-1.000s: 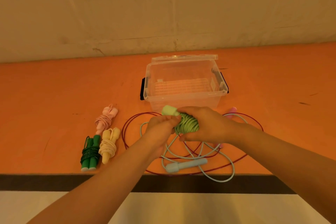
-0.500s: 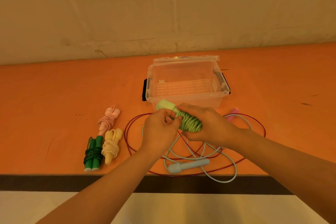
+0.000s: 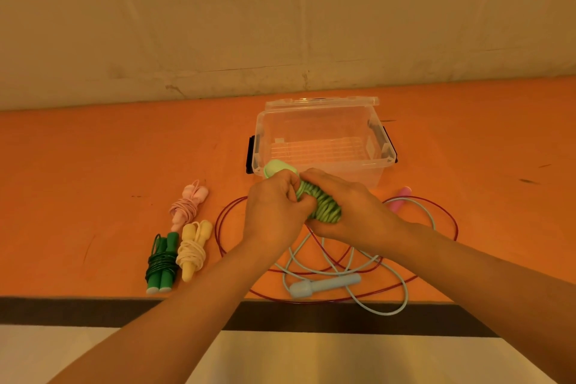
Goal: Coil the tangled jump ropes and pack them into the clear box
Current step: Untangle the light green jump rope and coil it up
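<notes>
While both hands clutch light-green rope bundle, clear box sits open, nothing inside.

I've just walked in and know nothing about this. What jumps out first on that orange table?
Two hands meet mid-table: the left hand and right hand grip a light green jump rope bundle in front of the clear box, which holds no ropes. To the left lie three coiled ropes, pink, cream and dark green. Loose red rope and pale blue rope sprawl beneath the hands.
</notes>
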The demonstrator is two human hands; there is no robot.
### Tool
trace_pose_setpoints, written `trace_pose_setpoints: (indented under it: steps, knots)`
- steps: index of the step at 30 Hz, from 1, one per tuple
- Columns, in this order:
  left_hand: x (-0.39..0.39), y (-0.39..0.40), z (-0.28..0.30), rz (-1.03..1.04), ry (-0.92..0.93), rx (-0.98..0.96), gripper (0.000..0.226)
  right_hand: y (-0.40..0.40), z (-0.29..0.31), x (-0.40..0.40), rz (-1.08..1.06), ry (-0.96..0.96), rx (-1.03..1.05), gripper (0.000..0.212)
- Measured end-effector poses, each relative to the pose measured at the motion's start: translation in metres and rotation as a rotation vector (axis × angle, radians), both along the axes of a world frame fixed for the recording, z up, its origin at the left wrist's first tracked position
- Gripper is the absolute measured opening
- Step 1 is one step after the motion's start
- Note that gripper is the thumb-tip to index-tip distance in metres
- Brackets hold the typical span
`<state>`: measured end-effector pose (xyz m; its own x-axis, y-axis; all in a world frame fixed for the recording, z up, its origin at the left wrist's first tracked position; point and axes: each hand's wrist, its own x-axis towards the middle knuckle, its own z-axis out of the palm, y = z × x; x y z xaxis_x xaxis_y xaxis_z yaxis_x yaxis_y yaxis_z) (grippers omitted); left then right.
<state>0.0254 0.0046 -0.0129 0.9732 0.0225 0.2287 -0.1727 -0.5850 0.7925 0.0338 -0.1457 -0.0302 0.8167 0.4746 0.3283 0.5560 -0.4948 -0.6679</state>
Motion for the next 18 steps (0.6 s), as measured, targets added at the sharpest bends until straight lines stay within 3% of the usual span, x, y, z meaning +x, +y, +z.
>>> trace_pose_setpoints:
  steps: [7,14,18]
  knots:
    - [0.003,-0.002,0.005,0.034,-0.075,0.266,0.007,0.005,0.001,0.0,-0.015,-0.006,0.008,0.069]
    - [0.003,0.001,0.01,0.035,-0.043,0.377,0.01,0.005,0.002,-0.001,-0.018,-0.043,-0.032,0.068]
    - [0.003,0.0,0.014,0.033,-0.03,0.546,0.011,0.006,0.003,0.001,-0.025,-0.05,-0.048,0.068]
